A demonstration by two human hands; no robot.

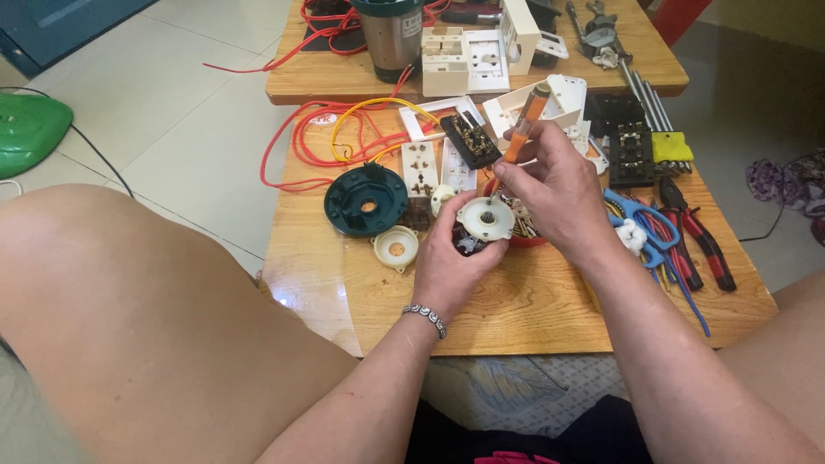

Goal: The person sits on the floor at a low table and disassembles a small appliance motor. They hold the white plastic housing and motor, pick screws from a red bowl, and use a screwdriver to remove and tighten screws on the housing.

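Holding round cream plastic part [485, 219] steady above desk [516, 309] front, left hand [451, 266] closed round it from below; right hand [559, 193] pinches orange-handled screwdriver [522, 137], tip set into part's face. Dark green round housing [366, 199] left; white socket plates [468, 60] behind; blue scissors [644, 228], red pliers [700, 236] right.

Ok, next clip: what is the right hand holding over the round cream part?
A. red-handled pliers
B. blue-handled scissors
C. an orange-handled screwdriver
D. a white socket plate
C: the right hand grips an orange-handled screwdriver with its tip down on the round cream part, which the left hand holds; the blue-handled scissors and red-handled pliers lie untouched on the table.
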